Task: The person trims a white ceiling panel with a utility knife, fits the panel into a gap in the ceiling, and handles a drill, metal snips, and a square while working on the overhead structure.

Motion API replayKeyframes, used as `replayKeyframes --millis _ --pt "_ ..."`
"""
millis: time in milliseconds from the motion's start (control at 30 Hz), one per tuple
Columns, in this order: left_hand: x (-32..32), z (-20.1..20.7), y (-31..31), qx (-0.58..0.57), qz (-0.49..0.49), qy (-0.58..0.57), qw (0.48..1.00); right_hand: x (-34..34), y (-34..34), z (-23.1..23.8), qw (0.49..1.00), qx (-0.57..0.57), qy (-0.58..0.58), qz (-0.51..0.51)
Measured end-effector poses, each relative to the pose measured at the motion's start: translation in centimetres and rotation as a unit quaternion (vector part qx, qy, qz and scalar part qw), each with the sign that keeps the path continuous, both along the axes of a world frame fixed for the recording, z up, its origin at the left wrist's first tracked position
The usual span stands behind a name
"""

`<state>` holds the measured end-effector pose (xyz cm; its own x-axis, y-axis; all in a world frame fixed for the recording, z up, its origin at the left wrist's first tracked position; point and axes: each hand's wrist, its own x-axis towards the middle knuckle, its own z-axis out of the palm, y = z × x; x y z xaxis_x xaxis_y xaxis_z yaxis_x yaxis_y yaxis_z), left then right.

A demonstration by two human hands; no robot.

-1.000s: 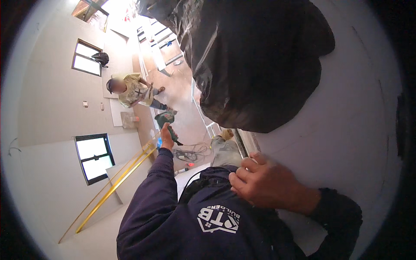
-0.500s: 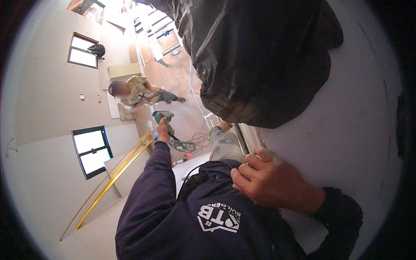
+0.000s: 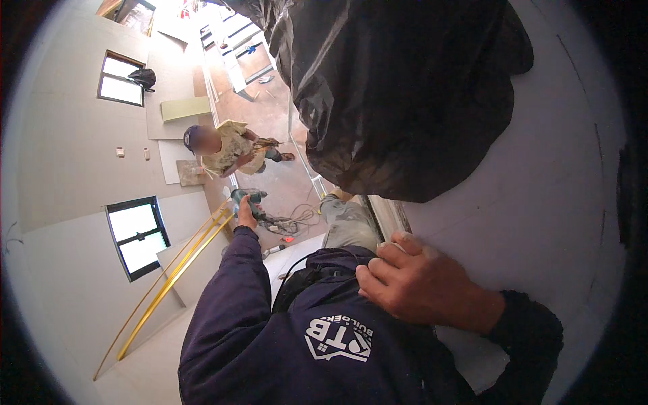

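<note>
My left hand, at the end of an outstretched arm, grips a green power drill by its handle. The drill's nose points right. My right hand is up against the white board surface, with the fingers curled in beside a pale edge strip. Whatever those fingers hold, if anything, is hidden. Just above the right hand, a large black plastic sheet or bag bulges across the upper middle and covers what is behind it.
A co-worker in a light shirt and cap stands on the brown floor past the drill. Coiled cables lie on the floor. Long yellow strips lean at the left, near a dark-framed window. A metal ladder-like frame stands below the black plastic.
The co-worker has turned and come closer, with the arms shifted. The drill and my left hand have moved slightly left and down in the picture. My right hand stays nearly in place.
</note>
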<state>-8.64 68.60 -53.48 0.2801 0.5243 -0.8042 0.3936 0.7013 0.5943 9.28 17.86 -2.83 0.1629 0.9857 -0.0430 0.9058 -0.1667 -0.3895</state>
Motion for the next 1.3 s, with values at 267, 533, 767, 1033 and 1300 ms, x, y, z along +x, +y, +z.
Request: replayKeyframes --millis 267,533,767,1033,1300 --pt "-0.4 -0.6 -2.0 -0.022 0.022 0.004 1.0 -0.1 0.2 -0.3 1.0 -0.018 -0.005 0.002" --pt "-1.8 1.9 -1.8 -0.114 0.038 -0.085 0.989 -1.4 0.6 1.3 0.998 0.046 0.02 -0.023" --pt "2.5 4.0 -1.0 -0.16 0.125 0.001 0.979 1.3 0.0 3.6 0.996 0.075 -0.039 -0.023" --pt "5.9 7.4 0.1 -0.092 0.066 -0.067 0.991 1.3 -1.3 4.4 0.997 0.077 -0.026 -0.009" --pt "9.4 12.3 4.9 0.856 -0.317 0.241 0.329 -3.4 -4.3 3.5 0.996 0.089 -0.03 -0.012"
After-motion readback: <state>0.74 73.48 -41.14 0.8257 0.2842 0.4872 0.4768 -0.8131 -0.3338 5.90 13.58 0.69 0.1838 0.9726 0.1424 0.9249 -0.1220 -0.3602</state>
